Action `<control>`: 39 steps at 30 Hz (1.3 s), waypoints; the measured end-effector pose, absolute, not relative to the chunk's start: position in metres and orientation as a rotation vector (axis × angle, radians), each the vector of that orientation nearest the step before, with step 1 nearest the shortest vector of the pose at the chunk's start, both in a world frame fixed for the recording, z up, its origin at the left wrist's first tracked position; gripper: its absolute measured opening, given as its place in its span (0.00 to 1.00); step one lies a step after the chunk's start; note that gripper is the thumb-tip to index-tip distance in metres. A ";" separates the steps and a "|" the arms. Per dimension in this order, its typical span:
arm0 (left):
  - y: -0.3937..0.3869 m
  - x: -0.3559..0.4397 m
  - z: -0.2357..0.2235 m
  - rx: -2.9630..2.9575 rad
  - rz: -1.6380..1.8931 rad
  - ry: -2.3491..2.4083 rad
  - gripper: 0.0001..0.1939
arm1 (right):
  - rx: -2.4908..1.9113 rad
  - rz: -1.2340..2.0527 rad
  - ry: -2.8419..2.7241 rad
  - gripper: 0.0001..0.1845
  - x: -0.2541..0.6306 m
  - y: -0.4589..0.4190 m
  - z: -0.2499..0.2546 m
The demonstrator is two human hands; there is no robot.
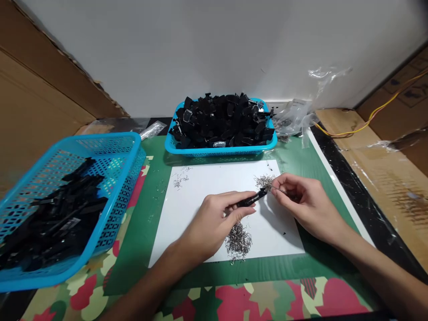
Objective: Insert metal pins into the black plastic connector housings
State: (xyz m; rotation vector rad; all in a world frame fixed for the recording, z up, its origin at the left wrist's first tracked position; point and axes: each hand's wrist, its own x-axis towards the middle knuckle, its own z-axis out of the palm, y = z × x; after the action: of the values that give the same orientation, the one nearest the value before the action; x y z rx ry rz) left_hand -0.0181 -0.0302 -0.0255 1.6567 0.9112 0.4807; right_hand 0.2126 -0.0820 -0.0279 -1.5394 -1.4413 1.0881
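Note:
My left hand (224, 218) is closed on a black plastic part (249, 200), gripping it between thumb and fingers over the white sheet (200, 196). The part's far end points up and right, toward my other hand. There, my right hand (307, 200) pinches a slim metal tool like tweezers (282, 191), its tip at or very near the end of the part; whether they touch I cannot tell. Just behind the fingertips lies a small heap of fine bent wire pieces (264, 180). A larger heap of small metal springs or wires (238, 240) sits beneath my left wrist.
A blue basket (220, 151) heaped with black plastic parts (220, 118) stands at the back. Another blue basket (133, 151), at left, holds longer black parts (63, 214). Loose wires (179, 180) lie on the sheet's far left. Plastic bags (294, 116) and cardboard (351, 133) are at right.

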 end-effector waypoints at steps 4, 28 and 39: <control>-0.031 -0.018 -0.032 1.875 0.487 0.837 0.14 | -1.625 1.073 -1.504 0.08 0.211 -0.084 -0.028; -0.036 -0.014 -0.034 2.174 0.654 0.652 0.16 | -1.662 0.726 -1.828 0.07 0.208 -0.089 -0.036; -0.034 -0.019 -0.033 2.339 0.582 0.581 0.17 | -1.603 0.475 -1.781 0.08 0.222 -0.090 -0.022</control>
State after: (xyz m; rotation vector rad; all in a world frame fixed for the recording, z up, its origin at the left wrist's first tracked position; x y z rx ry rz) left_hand -0.0191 -0.0338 -0.0332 2.3386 0.5814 0.5821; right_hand 0.2222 -0.0902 -0.0216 -1.6026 -1.7812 0.4746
